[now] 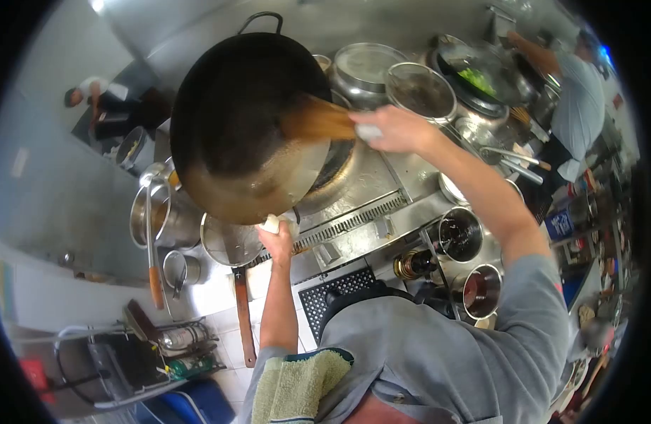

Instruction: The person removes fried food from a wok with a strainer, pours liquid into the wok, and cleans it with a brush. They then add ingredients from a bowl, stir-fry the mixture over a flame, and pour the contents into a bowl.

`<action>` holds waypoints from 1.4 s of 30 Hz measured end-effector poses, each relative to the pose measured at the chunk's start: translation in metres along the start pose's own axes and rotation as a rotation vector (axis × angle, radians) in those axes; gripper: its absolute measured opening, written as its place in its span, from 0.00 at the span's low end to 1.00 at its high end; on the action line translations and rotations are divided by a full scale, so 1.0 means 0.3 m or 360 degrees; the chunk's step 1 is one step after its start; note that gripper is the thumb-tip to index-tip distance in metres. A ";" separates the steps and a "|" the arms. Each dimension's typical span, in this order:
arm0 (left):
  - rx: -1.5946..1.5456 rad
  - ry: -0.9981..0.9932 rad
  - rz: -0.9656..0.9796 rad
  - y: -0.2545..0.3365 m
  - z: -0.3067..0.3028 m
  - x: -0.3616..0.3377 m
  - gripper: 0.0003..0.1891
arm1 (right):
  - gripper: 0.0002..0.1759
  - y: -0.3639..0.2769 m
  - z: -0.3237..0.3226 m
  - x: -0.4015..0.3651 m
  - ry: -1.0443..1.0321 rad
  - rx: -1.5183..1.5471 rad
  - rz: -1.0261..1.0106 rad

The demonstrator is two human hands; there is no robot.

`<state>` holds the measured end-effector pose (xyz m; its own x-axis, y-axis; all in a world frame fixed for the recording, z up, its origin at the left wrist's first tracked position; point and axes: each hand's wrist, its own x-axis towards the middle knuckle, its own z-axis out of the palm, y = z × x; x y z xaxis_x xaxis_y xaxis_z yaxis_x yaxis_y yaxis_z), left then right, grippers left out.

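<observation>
The wok (233, 120) is large, round and dark, almost black inside, with a thin loop handle at its far rim. It is tilted steeply, its open bowl facing the camera, over the stove's burner ring. A wet, brownish sheen covers its lower inner wall. The left grip (277, 244) clasps the near, low rim through a small pale cloth.

The bamboo brush (317, 120) is a tan bundle of thin strips, blurred in the picture. It lies roughly level, with its splayed end inside the bowl against the right-hand wall, and its butt is closed in the right grip (396, 131).
</observation>
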<state>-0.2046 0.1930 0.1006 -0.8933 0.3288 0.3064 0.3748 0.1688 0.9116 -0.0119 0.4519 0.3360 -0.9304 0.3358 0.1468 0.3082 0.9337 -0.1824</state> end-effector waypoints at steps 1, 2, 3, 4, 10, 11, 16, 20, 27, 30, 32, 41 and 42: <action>-0.0031 -0.0015 0.0013 -0.004 0.006 0.001 0.22 | 0.34 -0.005 0.019 0.042 0.0142 0.0137 0.0108; -0.0065 -0.0026 0.0021 -0.012 0.006 0.004 0.22 | 0.34 -0.025 0.068 0.075 0.0215 0.0245 0.0197; -0.0096 -0.0029 0.0026 -0.017 0.009 0.000 0.22 | 0.34 -0.027 0.129 0.094 0.0288 0.0354 0.0277; -0.0117 -0.0017 0.0089 0.018 0.006 -0.005 0.23 | 0.34 -0.013 0.201 0.084 0.0057 0.0253 0.0334; -0.0300 -0.0011 -0.0048 0.048 0.003 0.066 0.21 | 0.36 0.077 0.252 -0.392 -0.0593 0.0183 0.0536; -0.0299 -0.0059 -0.0068 0.037 -0.014 0.089 0.20 | 0.36 0.110 0.308 -0.468 -0.0464 0.0221 0.0637; -0.0705 -0.0461 -0.0550 0.049 0.031 0.137 0.09 | 0.39 0.055 0.575 -0.548 -0.0011 0.1147 0.1492; -0.1452 -0.0678 -0.1196 0.136 0.078 0.185 0.08 | 0.40 0.051 0.753 -0.526 0.0080 0.0826 0.1332; -0.1212 -0.0804 -0.1454 0.235 0.114 0.245 0.10 | 0.60 0.014 0.004 -0.572 0.0461 0.3501 -0.0809; -0.1319 -0.0874 -0.1473 0.211 0.142 0.270 0.11 | 0.66 0.009 -0.117 -0.547 0.0183 0.3493 -0.1444; -0.1418 -0.0846 -0.1460 0.209 0.128 0.273 0.11 | 0.62 -0.076 -0.079 -0.460 -0.0019 0.2914 -0.0743; -0.1466 -0.0770 -0.1444 0.179 -0.387 -0.071 0.18 | 0.36 -0.565 0.425 -0.098 -0.1255 0.3061 -0.0376; -0.1285 -0.0806 -0.1422 0.141 -0.474 -0.142 0.20 | 0.33 -0.620 0.465 -0.034 -0.1129 0.2779 -0.0295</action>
<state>-0.1860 0.0540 0.1651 -0.4963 0.7349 -0.4621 -0.7078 -0.0342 0.7056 -0.0875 0.2573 0.2328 -0.9624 -0.2715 -0.0121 0.1133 -0.3605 -0.9259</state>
